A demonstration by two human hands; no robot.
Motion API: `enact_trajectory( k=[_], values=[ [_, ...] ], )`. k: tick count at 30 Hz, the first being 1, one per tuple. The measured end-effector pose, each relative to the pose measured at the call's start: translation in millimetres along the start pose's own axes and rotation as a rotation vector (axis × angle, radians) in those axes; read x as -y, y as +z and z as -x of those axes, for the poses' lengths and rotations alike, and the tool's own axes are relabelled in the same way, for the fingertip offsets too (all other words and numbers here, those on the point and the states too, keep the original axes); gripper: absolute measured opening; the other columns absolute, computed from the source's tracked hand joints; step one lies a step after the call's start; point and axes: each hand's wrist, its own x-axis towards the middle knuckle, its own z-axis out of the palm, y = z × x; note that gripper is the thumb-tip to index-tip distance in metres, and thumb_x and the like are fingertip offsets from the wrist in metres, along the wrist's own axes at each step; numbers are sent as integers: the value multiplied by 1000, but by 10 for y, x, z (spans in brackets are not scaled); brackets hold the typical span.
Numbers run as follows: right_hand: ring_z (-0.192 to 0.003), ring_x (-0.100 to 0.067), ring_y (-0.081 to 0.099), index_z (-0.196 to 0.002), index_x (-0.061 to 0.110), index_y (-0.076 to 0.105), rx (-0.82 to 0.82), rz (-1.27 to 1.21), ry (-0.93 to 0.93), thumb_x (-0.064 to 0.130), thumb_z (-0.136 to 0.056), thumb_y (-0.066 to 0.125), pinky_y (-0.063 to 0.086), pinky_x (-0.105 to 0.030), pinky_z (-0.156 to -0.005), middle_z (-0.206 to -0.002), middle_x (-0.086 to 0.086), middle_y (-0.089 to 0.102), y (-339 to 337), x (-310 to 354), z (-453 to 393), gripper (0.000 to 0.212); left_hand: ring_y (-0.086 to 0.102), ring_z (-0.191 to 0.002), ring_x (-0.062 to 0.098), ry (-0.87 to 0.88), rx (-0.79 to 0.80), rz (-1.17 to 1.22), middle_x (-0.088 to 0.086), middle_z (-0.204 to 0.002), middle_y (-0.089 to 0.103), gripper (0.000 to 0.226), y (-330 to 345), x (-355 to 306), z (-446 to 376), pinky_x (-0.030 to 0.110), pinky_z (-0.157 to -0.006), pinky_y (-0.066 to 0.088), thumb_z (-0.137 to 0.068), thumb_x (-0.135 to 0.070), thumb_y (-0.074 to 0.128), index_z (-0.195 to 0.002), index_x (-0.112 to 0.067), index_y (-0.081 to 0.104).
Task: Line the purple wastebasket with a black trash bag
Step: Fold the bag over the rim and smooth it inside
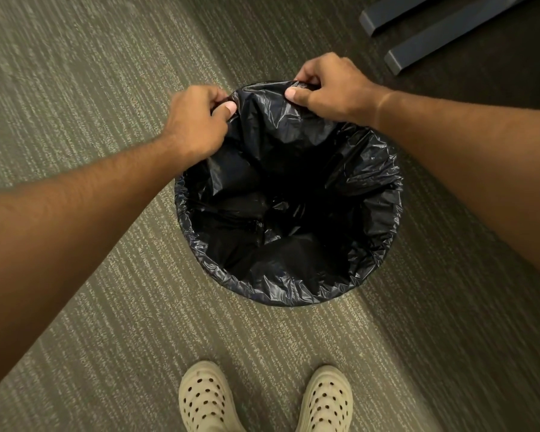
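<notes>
Looking down from the head camera, the view takes in a striped grey-green carpet [75, 88] that fills most of the floor. At the far right, two dark metal furniture legs [443, 29] lie flat on a darker patch of floor, well apart from the work. At the near edge, a pair of cream perforated clogs [265, 400] points forward, set just short of the bin. Both bare forearms reach in from the sides and cross over parts of the bin's rim, the right one hiding its far right edge.

The black trash bag [287, 213] sits inside the wastebasket in the middle of the view, on the carpet between the clogs and the furniture legs. Its plastic is glossy and heavily wrinkled. Along the near and side edges the bag is folded over the rim and gathered into small pleats, so the wastebasket itself is covered and none of its purple shows. The bag's inside sinks into deep shadow with loose folds at the bottom. At the far side the edge is not yet down: it is lifted above the rim in a raised flap.

The left hand [197, 123] pinches that flap at its left end, fingers [229, 107] curled and thumb pressed on the plastic. The right hand [331, 88] pinches the right end the same way, clamped on the bag's edge.
</notes>
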Motion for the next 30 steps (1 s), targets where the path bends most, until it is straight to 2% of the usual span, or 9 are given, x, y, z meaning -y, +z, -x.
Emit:
enact_trajectory(
  k=[5,10,14,16,21,24,26,28,30],
  values=[
    [-83,-20,56,-88,17,56,68,91,7,56,-89,54,38,-29,-67,-86,-1,58,61,-14,-43,39,58,-91,19,-103,161,-54,5,-102,63,20,25,-5,-71,34,-74,47,-103,-28,43,-107,-16,59],
    [-78,-28,55,-82,17,51,52,264,-28,71,-84,49,39,-35,-67,-82,-4,56,104,-23,-62,54,56,-94,22,-130,214,-30,7,-104,60,25,60,29,-107,35,-77,46,-103,-29,39,-114,-13,55],
    [-75,-28,55,-75,15,50,64,270,-28,74,-81,51,40,-34,-65,-71,-1,52,120,-4,-73,59,50,-74,10,-119,183,-27,-4,-83,54,16,93,64,-98,28,-58,37,-103,-29,39,-102,-19,51],
    [-79,-24,57,-77,18,51,66,197,2,71,-80,56,39,-32,-66,-73,5,51,88,-3,-36,53,55,-81,16,-153,197,36,0,-88,59,18,67,41,-88,32,-69,46,-101,-32,42,-99,-20,54],
    [-104,-19,54,-123,23,51,-173,-96,184,65,-85,53,42,-33,-85,-114,-2,55,-104,-83,366,56,60,-107,29,-271,192,168,12,-117,64,37,-136,31,146,51,-97,48,-99,-44,44,-115,-14,61],
    [-108,-26,56,-128,22,48,-376,-128,468,65,-89,41,41,-34,-83,-123,-7,59,-65,-170,747,59,60,-103,31,-359,-30,119,18,-118,59,42,-114,101,485,50,-89,51,-100,-47,41,-111,-10,55],
    [-113,-34,55,-128,20,45,-345,-139,660,65,-90,35,40,-39,-85,-126,-11,58,68,-229,1005,60,55,-99,26,-466,-117,93,17,-120,55,42,-19,81,721,40,-79,48,-101,-48,35,-112,-11,51],
    [-117,-40,52,-131,17,42,-308,-156,784,63,-92,30,40,-42,-88,-131,-17,55,223,-283,1228,62,51,-113,32,-579,-117,124,22,-137,48,55,98,53,882,43,-89,42,-102,-49,28,-134,-7,44],
    [-118,-41,52,-135,15,40,-323,-185,847,61,-94,27,36,-40,-83,-132,-18,55,343,-338,1373,63,48,-106,24,-633,-164,198,19,-139,48,57,170,44,966,39,-86,38,-103,-47,25,-138,-4,40]
  ],
)
